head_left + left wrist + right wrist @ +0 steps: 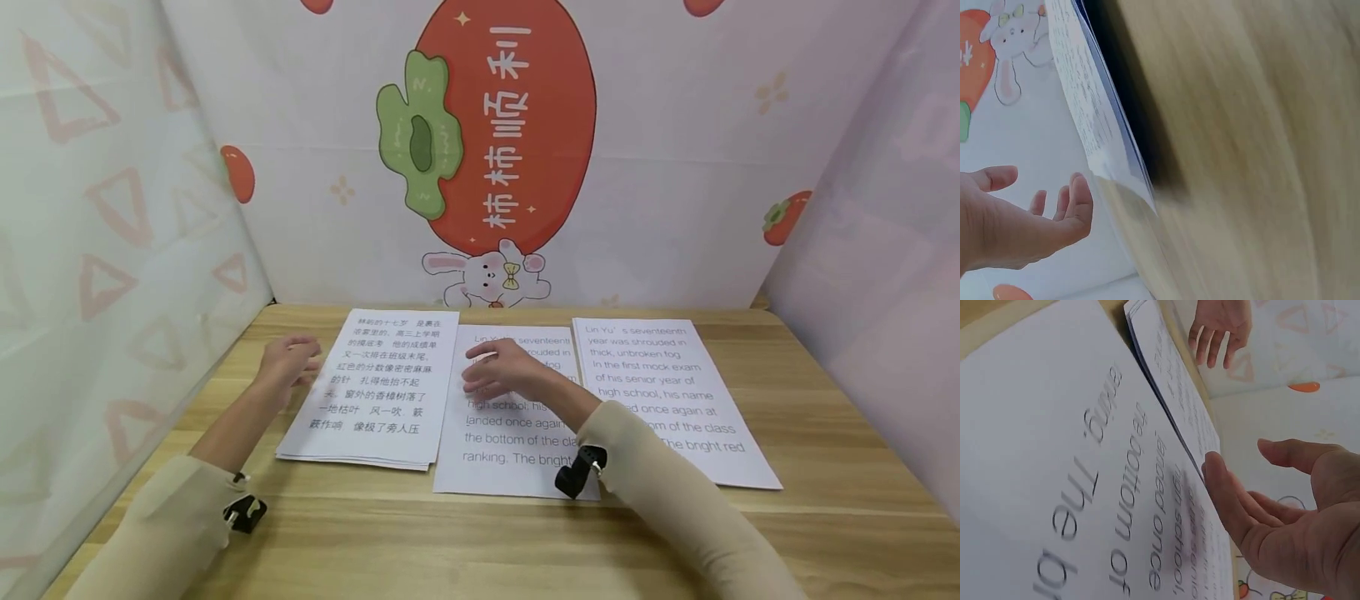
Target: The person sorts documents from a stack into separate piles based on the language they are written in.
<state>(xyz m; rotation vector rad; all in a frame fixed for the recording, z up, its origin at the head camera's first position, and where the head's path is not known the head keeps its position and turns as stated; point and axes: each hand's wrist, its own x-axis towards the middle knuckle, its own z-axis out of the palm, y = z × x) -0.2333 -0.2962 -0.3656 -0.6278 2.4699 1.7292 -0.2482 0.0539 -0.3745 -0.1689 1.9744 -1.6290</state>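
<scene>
My left hand [289,363] hovers at the left edge of a stack of printed sheets [382,387] with Chinese text. Its fingers are relaxed and bent a little, with nothing between them; in the left wrist view that hand [1029,219] is beside the stack's corner. Over the middle English-text sheet [495,475] hangs my right hand [506,371], hiding some of its upper lines. In the right wrist view, the fingers of the right hand [1285,519] are loosely curved and apart from the thumb, holding nothing. The Chinese stack [1166,375] lies close beyond them.
To the right lies another English-text sheet [660,375], partly covered by my right sleeve [675,492]. All the paper rests on a wooden table [375,533]. A printed cloth [315,225] with a persimmon and a rabbit stands behind, with cloth walls at both sides.
</scene>
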